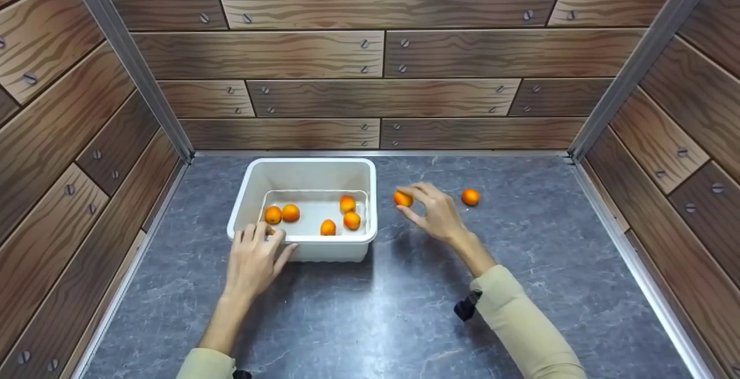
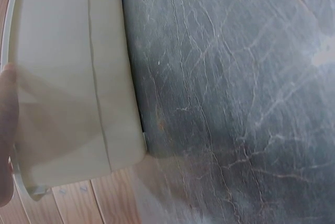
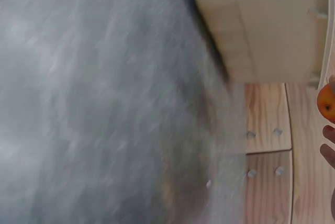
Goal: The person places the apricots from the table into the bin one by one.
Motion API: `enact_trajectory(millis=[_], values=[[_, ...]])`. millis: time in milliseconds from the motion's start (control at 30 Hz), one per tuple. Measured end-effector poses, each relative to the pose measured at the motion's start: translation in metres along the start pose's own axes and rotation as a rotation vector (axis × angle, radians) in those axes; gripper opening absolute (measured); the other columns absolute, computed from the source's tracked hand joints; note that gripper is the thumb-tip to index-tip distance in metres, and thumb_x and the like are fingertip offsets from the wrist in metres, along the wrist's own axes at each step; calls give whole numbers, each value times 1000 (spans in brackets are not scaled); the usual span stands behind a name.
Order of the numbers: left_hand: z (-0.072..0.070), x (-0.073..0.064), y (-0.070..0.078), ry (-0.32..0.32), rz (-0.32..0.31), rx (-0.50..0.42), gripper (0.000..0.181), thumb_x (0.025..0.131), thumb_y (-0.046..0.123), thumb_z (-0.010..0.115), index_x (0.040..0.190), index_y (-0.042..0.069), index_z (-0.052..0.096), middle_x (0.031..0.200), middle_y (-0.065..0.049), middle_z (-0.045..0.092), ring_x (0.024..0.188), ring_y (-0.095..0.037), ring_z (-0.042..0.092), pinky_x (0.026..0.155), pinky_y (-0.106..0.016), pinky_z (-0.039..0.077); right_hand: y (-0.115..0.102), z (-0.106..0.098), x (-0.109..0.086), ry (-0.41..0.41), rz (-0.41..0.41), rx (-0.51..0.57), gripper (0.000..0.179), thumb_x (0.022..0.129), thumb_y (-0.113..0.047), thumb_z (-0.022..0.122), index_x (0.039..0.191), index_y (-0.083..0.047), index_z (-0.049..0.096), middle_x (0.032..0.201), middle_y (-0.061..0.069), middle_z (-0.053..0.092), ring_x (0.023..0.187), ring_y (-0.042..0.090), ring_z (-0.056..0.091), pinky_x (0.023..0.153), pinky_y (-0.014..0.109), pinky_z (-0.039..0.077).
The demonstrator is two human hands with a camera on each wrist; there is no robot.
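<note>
My right hand (image 1: 432, 211) pinches a small orange fruit (image 1: 403, 198) between thumb and fingers, just right of the white plastic bin (image 1: 332, 250). In the right wrist view this fruit (image 3: 327, 103) has a dark dimple and hangs beside the bin's rim. My left hand (image 1: 250, 263) grips the bin's near rim at the left corner, fingers over the edge and thumb outside. Several similar fruits lie on the bin floor, among them a pair at the left (image 1: 281, 213) and one near the front (image 1: 328, 227). Another is mostly hidden behind my left fingers.
One more orange fruit (image 1: 470, 197) lies on the grey marbled tabletop (image 1: 370, 321), right of my right hand. Wood-patterned walls (image 1: 381, 55) with metal corner strips enclose the table at the back and both sides.
</note>
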State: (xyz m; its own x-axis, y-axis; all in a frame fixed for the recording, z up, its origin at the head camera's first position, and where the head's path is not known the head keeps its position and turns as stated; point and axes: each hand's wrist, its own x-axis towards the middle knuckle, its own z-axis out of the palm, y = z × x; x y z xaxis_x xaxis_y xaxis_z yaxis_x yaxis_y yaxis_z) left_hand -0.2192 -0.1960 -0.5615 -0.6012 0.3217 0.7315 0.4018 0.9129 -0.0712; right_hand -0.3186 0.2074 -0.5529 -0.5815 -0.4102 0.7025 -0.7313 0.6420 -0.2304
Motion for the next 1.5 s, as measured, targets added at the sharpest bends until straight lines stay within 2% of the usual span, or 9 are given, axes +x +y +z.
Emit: enact_trajectory(millis=[300,567,700,867,1133,1333,1500], values=[[-1,1,1,-10,1,23,40,95,51,67,95,11,62,95,-14,60,83,-34,52,78,-46,42,-28,5,33,23,-15,75,41,89,-27,85,124,-10,75,111,9,77,99,25,74,87,39,62],[-2,1,0,-16,-3,16,39,94,51,68,95,12,63,95,-14,60,84,-34,52,78,-46,42,-49,14,56,19,-96,91,38,88,-25,86,120,-8,76,109,9,77,99,25,74,89,37,62],[-3,1,0,-24,-10,10,38,95,50,67,97,12,64,96,-14,61,84,-35,52,78,-47,42,-58,21,64,-18,-112,89,38,89,-27,84,122,-9,76,109,8,77,98,23,73,88,34,62],[-3,0,0,-27,-8,9,39,94,51,68,97,12,65,95,-15,61,84,-35,53,78,-47,43,-66,32,67,-100,-152,39,39,91,-32,82,123,-10,76,110,8,78,99,23,74,89,34,62],[-3,-1,0,-40,-18,5,37,95,49,70,97,13,64,95,-14,61,85,-35,51,78,-46,42,-71,39,66,-150,-152,17,38,90,-33,83,121,-12,77,109,5,78,98,21,74,90,35,61],[-3,0,1,-31,-16,-7,38,94,49,71,96,12,63,95,-14,60,85,-35,51,77,-47,41,-67,34,66,-166,-161,-1,38,93,-35,79,123,-14,76,111,5,78,99,22,74,91,36,61],[-2,0,1,-23,-15,-10,38,94,49,70,96,12,64,95,-15,60,85,-35,51,77,-46,41,-55,22,63,-167,-153,-9,39,93,-34,79,126,-14,74,114,6,78,103,24,74,93,38,61]])
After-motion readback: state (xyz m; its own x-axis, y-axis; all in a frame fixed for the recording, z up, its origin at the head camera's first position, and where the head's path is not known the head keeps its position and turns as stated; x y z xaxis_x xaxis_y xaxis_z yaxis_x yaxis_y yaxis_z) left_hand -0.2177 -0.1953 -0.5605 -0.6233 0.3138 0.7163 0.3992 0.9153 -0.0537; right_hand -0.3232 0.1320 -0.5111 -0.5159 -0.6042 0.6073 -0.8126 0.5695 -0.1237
